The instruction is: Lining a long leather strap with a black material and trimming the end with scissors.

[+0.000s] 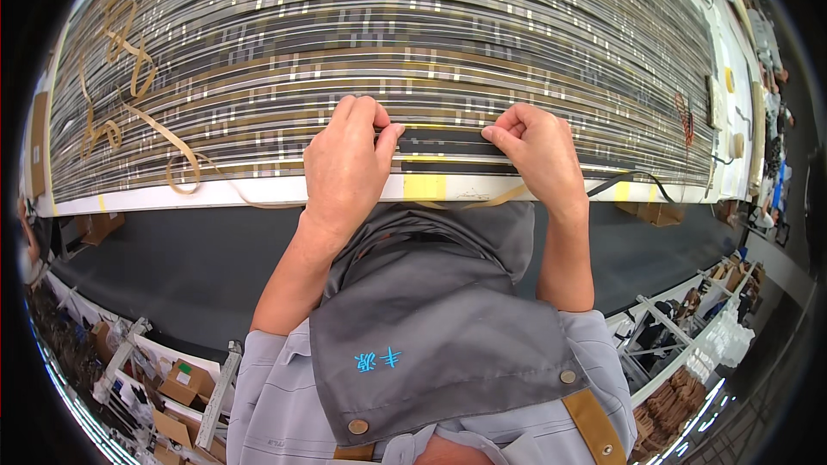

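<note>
Many narrow dark, tan and grey strips lie in close rows across the wide white table (284,189), with pale segments along them. Near the front edge, a black strip (444,134) runs between my two hands. My left hand (349,159) is closed, its thumb and forefinger pinched at the left end of this stretch. At its right end, my right hand (543,155) pinches in the same way, fingers curled. The fingertips cover the places where they meet the strip. A yellow tape patch (424,185) marks the table's edge between my wrists.
Loose tan ribbon (177,145) curls over the rows at left. A black band (637,176) bends over the front edge beside my right wrist. Red-brown threads (685,120) lie at the right. Behind me stand shelves with cardboard boxes (185,381) and brown bundles (687,396).
</note>
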Demonstrator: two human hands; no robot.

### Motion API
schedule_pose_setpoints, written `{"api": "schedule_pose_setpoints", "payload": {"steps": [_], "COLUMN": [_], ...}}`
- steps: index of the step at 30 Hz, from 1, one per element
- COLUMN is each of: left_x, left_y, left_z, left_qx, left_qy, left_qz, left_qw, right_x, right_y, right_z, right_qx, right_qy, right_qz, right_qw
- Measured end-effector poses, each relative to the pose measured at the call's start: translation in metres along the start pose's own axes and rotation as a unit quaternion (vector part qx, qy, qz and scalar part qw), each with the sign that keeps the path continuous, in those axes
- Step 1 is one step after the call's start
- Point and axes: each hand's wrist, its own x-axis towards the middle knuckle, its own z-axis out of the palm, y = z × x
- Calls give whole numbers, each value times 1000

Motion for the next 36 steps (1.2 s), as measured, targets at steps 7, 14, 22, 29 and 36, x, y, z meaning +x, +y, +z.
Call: {"api": "schedule_pose_setpoints", "payload": {"steps": [7, 14, 22, 29, 36], "left_x": [-1, -19, -26, -31, -29], "left_y": [2, 42, 53, 54, 57], "left_z": [-1, 17, 43, 49, 50], "left_qx": [9, -31, 108, 140, 148], "left_qy": [-4, -94, -115, -107, -108], "left_qz": [6, 224, 252, 256, 251], "left_qw": [1000, 970, 955, 950, 950], "right_x": [-2, 0, -6, -46, -82], "right_y": [4, 3, 13, 39, 50], "right_z": [7, 6, -10, -35, -6], "right_qx": [-36, -52, -34, -55, 1], "right_qy": [45, 33, 27, 186, 88], "right_qz": [-45, -43, -49, -148, -8], "right_qw": [997, 997, 998, 970, 996]}}
